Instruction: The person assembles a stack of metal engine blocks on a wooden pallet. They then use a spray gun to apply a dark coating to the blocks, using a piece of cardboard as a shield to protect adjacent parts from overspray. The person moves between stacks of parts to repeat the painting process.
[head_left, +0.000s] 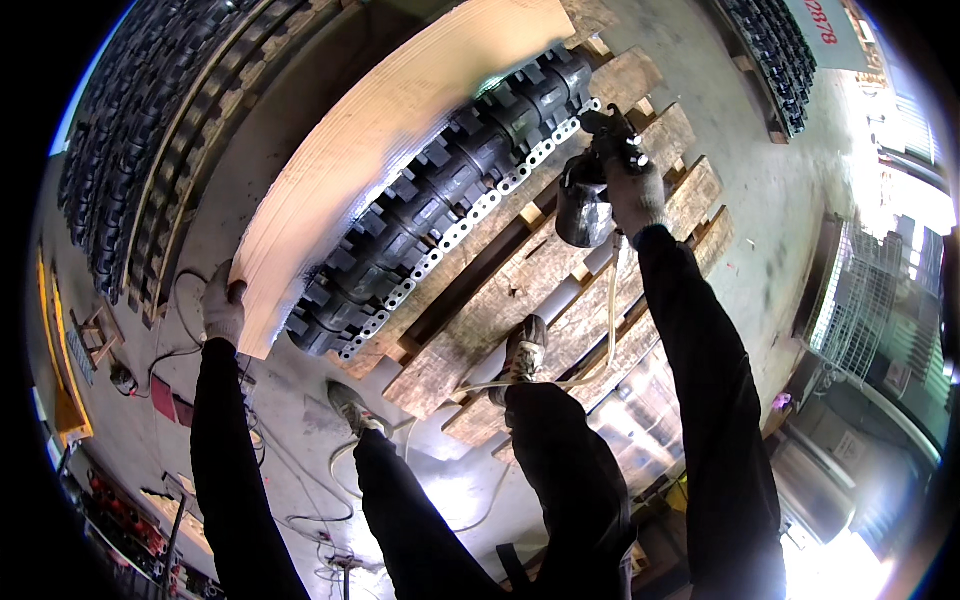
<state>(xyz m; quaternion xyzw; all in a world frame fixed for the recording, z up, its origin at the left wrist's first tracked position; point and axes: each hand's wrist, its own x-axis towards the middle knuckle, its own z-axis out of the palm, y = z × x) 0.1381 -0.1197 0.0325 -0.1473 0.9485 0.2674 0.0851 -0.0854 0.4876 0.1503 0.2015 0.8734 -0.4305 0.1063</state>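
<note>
My gloved right hand [630, 185] wraps its fingers round a spray gun [590, 185] aimed at knobby tires [440, 200] lying on a wooden pallet [560, 290]. My left hand [222, 305] pinches the corner of a stiff, light board [370, 130] shielding them; its edge offers the best grip.
</note>
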